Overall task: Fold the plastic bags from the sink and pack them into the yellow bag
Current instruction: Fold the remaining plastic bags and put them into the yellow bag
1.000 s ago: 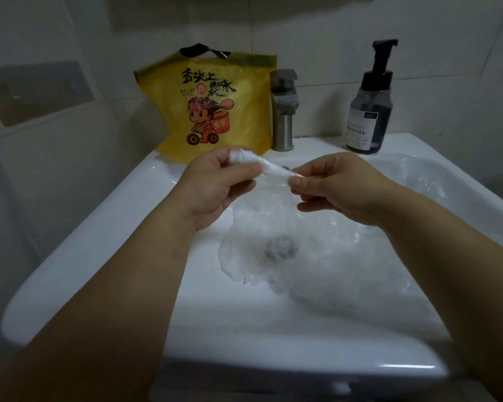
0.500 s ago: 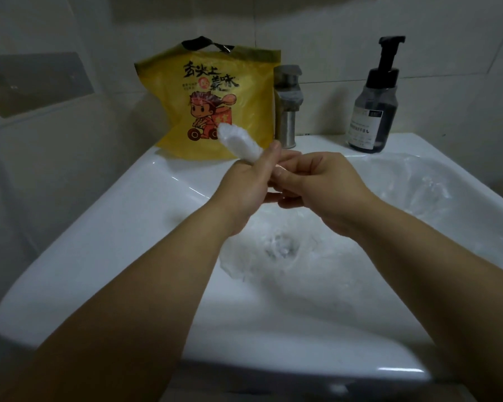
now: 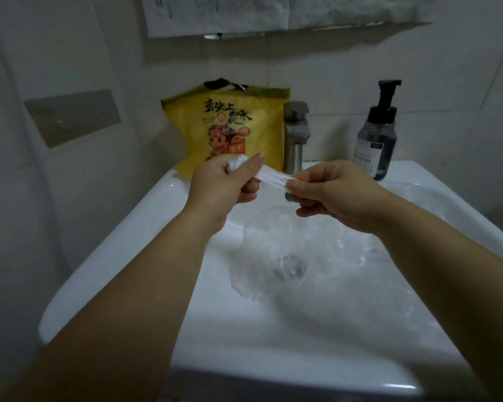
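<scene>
Just above the glossy white sink [image 3: 134, 245], one clear plastic bag [image 3: 269, 177] is stretched into a thin, crinkled strip. The left hand [image 3: 218, 184] has its fingers curled round the bunched white end, and the right hand [image 3: 328, 195] pinches the other end. Filmy crumpled plastic [image 3: 317, 271], count unclear, lies in the basin. One printed yellow bag [image 3: 230, 126] stands behind, beside one steel tap [image 3: 296, 134]

**Gloss, thin film and dull metal**

The sink [image 3: 122, 236] looks like white ceramic, smooth and very glossy. The plastic bags [image 3: 317, 256] in its basin are thin clear film, crinkled and shiny. The rolled bag [image 3: 270, 177] is the same film, whitish where it is twisted. The yellow bag [image 3: 186, 126] is printed plastic with a soft sheen. The tap [image 3: 296, 132] is brushed metal, rather matt. The pump bottle [image 3: 376, 137] is dark see-through plastic.
</scene>
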Demonstrator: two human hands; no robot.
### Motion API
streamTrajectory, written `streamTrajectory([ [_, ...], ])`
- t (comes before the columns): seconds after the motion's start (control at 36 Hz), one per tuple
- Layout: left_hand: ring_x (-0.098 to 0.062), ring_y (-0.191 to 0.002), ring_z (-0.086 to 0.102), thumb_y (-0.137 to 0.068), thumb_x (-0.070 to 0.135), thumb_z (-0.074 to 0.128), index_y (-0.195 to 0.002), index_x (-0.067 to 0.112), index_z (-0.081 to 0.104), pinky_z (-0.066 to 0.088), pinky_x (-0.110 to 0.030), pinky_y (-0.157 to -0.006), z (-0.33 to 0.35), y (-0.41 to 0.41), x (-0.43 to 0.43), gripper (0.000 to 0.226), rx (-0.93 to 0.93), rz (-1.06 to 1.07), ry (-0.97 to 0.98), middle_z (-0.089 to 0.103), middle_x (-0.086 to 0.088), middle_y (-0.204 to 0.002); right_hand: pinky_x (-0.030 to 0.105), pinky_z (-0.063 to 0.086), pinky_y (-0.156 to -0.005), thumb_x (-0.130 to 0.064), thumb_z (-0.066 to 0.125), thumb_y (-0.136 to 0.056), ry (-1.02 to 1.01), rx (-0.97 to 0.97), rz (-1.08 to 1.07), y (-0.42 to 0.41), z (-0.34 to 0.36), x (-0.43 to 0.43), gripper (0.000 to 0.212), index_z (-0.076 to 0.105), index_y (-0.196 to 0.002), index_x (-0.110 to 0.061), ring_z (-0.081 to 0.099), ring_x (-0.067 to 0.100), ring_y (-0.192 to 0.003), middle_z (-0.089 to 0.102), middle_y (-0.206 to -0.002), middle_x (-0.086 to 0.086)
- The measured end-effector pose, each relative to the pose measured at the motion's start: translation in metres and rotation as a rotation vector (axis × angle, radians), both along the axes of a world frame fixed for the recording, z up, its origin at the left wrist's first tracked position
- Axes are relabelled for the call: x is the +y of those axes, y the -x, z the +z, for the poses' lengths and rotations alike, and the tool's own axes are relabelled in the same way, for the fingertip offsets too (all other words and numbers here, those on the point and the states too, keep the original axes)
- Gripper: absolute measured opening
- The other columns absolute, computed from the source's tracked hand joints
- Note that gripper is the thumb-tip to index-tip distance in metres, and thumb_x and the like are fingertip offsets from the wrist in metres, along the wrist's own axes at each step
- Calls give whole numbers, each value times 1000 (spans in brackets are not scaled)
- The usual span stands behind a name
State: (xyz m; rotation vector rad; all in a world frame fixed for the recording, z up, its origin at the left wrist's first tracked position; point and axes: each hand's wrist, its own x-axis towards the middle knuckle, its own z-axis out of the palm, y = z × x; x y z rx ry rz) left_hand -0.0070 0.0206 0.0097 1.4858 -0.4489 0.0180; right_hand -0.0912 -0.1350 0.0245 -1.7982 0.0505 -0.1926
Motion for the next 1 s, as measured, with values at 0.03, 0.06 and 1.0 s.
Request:
streamTrajectory([
  [0.03,-4,-48,55,-90,22,67,-76,11,64,49,-18,-52,5,-2,2,18,-14,-4,4,59,7,-51,23,58,-64,-11,63,-88,27,-12,1,-3,7,0,13,68,-90,0,62,18,-73,65,-85,15],
  [0.06,-3,-49,56,-90,22,65,-78,12,65,50,-17,-52,10,-4,4,16,-25,-13,1,60,7,-52,23,59,-65,-12,63,-88,44,-24,-4,-4,13,-1,12,68,-88,-1,62,18,-73,65,-82,13],
  [1.0,-20,-92,64,-96,21,59,-98,26,65,55,-38,-90,148,-155,30,8,-358,263,-490,63,7,-87,34,54,-84,-23,57,-96,472,-366,-198,-198,127,-1,25,66,-114,-9,58,13,-82,61,-92,-1],
])
